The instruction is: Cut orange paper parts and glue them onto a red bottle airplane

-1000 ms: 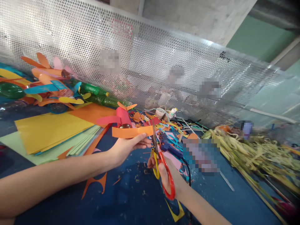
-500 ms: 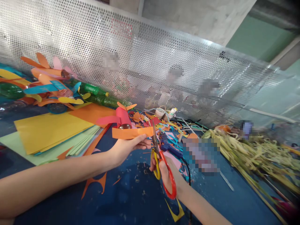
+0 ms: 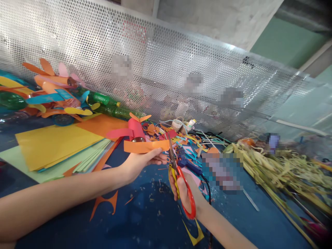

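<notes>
Between the thumb and fingers of my left hand (image 3: 141,164) is an orange paper strip (image 3: 137,146), held level above the blue table. My right hand (image 3: 188,190) grips a pair of scissors (image 3: 190,202) with one red and one yellow handle loop. The scissor blades point away from me and stand at the strip's right end, a little apart at the tips. Just behind the strip stands a red paper-wrapped bottle plane (image 3: 136,129) with orange propeller blades. A blue glue gun (image 3: 189,164) lies right of the scissors.
Stacked coloured paper (image 3: 59,141) lies at left, with finished paper-and-bottle planes (image 3: 59,97) behind. Paper scraps (image 3: 155,129) spread across the middle. Dry plant strips (image 3: 275,173) cover the right side. A perforated metal screen (image 3: 160,62) borders the back.
The scissors' handle loops have come closer together as my right hand closes, and the blades are narrower apart. My left hand and the strip stay almost still.
</notes>
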Action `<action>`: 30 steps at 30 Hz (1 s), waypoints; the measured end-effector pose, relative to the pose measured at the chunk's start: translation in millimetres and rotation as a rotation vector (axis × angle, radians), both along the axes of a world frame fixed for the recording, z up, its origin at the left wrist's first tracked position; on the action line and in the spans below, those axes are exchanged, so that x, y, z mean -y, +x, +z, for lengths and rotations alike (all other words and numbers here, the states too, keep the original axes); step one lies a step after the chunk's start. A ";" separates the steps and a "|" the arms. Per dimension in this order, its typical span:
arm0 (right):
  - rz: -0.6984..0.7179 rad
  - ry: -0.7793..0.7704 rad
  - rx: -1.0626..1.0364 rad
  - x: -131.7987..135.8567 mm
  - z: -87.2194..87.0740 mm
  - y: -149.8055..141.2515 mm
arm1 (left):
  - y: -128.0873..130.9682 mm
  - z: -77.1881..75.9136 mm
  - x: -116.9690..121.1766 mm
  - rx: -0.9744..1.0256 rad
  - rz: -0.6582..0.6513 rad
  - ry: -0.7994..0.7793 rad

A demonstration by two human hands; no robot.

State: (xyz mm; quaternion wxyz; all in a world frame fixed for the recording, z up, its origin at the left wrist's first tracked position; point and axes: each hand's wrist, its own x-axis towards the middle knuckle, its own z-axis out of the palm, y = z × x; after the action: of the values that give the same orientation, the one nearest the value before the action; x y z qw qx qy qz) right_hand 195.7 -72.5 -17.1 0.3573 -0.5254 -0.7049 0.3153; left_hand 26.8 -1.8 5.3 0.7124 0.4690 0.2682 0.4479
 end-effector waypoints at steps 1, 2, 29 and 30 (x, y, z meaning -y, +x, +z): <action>0.001 0.005 0.014 -0.3 -0.1 0.8 | -0.1 0.5 -0.2 -0.002 0.002 0.002; 0.009 0.013 0.031 -0.9 -0.2 1.8 | -0.2 0.9 -0.4 -0.004 0.008 0.004; 0.060 0.034 0.143 -6.9 0.2 7.8 | -4.3 -6.7 -20.9 -0.029 0.096 0.169; 0.058 0.042 0.149 -7.2 0.1 7.6 | -4.3 -6.7 -20.7 -0.027 0.097 0.164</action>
State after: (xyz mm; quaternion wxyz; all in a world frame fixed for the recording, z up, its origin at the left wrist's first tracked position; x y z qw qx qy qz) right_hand 203.3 -65.3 -16.9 0.3054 -0.5192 -0.7509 0.2708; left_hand 22.5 19.0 -1.4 0.6453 0.5183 0.2624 0.4960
